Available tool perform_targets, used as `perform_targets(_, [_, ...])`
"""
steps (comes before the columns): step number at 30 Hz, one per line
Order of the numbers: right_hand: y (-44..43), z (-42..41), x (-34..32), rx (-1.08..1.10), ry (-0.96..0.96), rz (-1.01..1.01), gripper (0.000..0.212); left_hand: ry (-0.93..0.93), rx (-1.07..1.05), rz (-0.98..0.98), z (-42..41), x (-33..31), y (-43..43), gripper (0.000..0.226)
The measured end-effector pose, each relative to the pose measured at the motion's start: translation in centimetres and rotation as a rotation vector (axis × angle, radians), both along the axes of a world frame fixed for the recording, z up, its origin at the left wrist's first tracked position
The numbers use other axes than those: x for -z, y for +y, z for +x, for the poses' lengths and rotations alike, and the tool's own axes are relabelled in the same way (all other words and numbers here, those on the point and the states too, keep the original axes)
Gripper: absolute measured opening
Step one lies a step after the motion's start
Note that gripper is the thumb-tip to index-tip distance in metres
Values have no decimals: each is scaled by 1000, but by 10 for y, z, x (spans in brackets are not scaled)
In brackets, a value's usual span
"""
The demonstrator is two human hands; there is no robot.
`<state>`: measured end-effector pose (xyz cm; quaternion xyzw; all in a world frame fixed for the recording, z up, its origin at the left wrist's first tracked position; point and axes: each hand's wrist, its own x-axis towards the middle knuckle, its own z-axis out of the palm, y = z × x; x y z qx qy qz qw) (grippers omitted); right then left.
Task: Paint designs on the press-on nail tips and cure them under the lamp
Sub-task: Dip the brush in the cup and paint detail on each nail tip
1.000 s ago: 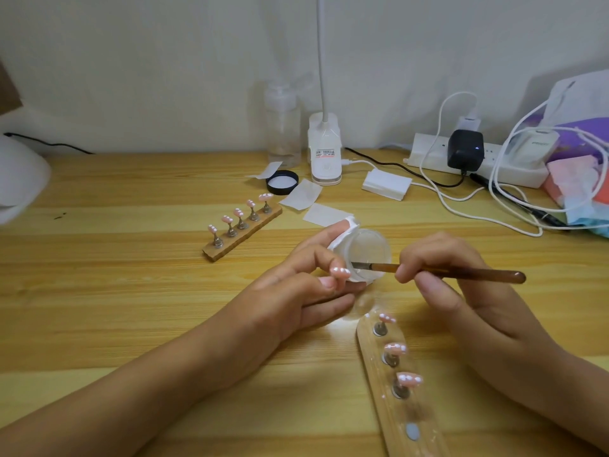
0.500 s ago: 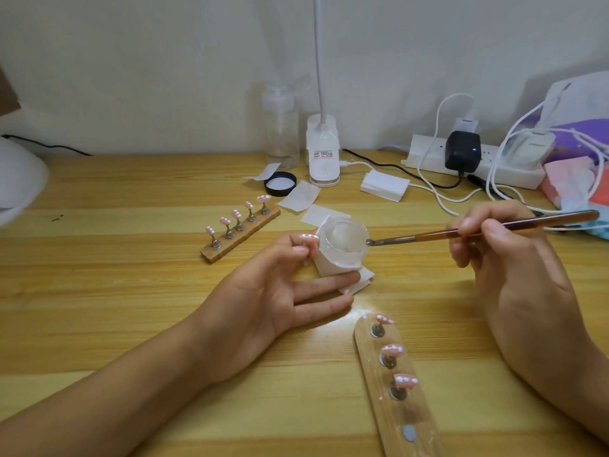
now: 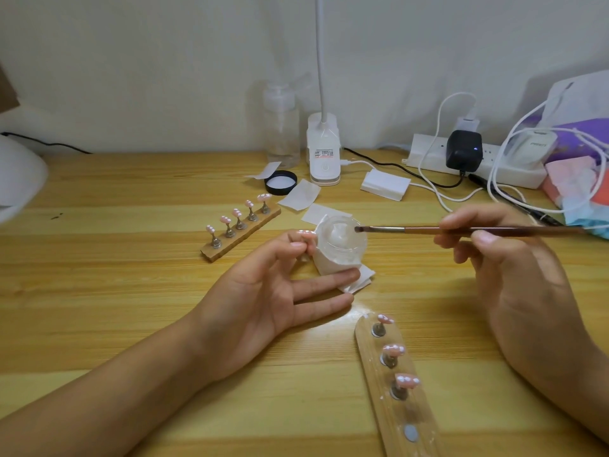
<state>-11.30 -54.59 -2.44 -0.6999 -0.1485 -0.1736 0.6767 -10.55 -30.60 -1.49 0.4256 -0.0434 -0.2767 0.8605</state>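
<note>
My left hand point(image 3: 263, 298) lies palm up on the desk and pinches a pink nail tip point(image 3: 302, 233) with white dots between thumb and forefinger. Its straight lower fingers touch the tissue round a small clear jar of white gel point(image 3: 342, 240). My right hand point(image 3: 514, 268) grips a brown brush point(image 3: 461, 230) held level, its bristles at the jar's right rim. A near wooden holder point(image 3: 382, 367) carries three pink tips on pegs. A far wooden holder point(image 3: 242, 230) carries several more.
A white domed lamp point(image 3: 16, 179) sits at the left edge. At the back stand a clear pump bottle point(image 3: 282, 127), a desk lamp base point(image 3: 324, 153), a black jar lid point(image 3: 280, 182), paper wipes point(image 3: 300, 195), a power strip point(image 3: 438, 153) with cables, and bags point(image 3: 580, 159).
My right hand drew the brush out of the jar and moved right, and the bristles now sit at the rim. My left hand turned palm up, still pinching the tip.
</note>
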Motion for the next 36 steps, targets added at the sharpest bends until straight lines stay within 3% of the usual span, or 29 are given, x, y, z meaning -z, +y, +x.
perform_targets(15, [-6,4,1,28,6,16,25,29,-64,3,0,2,-1,3])
perform_targets(21, [-7,10,-1,65,70,250,33,-245,-351,354,-5,14,-4,8])
perform_targets(23, [-5,10,-2,48,91,319,34,-324,-310,380,-7,16,-4,16])
perform_targets(30, [-3,7,-1,-75,143,339,30,-492,-188,448,-13,11,-7,8])
perform_targets(36, [-3,7,-2,-122,191,342,32,-495,-132,496,-17,7,-8,12])
